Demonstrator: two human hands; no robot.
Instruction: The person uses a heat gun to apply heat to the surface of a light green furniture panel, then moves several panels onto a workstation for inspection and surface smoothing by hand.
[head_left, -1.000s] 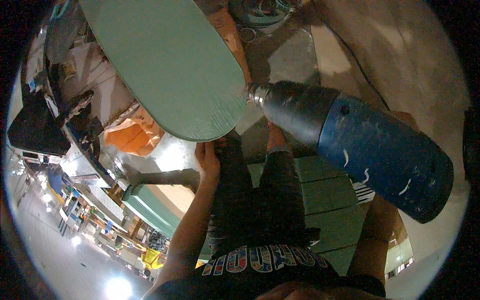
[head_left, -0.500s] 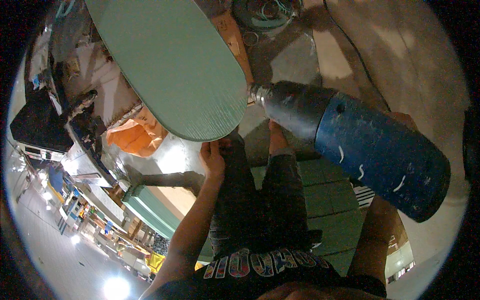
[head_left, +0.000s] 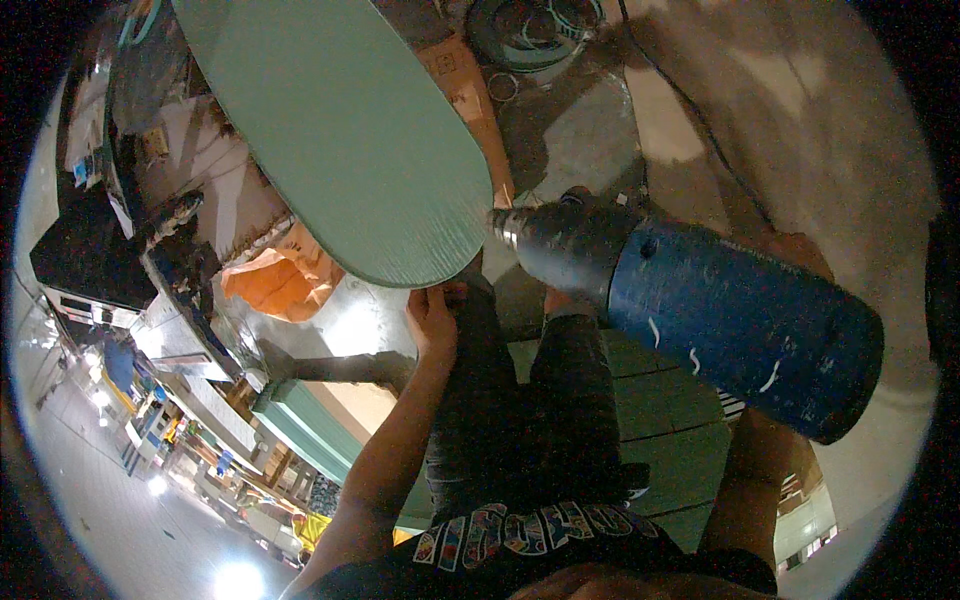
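Observation:
A pale green, round-ended panel (head_left: 350,150) fills the upper middle, its curved end toward me. My left hand (head_left: 432,318) is closed at the lower edge of that end; the fingertips are partly hidden. On the right my right hand (head_left: 808,252) holds a blue-and-black heat gun (head_left: 745,325), its body hiding the grip and most of the hand. The metal nozzle points left, right by the panel's rounded edge. Whether it touches the edge I cannot tell.
An orange bag or sheet (head_left: 285,280) lies left of the panel. A black cable (head_left: 705,125) runs down at the right. Beyond the panel sits a dark round container (head_left: 535,30). Light green stacked boards (head_left: 310,425) stand left of my left forearm.
The heat gun has shifted left and slightly down, its nozzle passing lower along the panel's rounded edge. My left hand stays at the edge, with the view shifted slightly.

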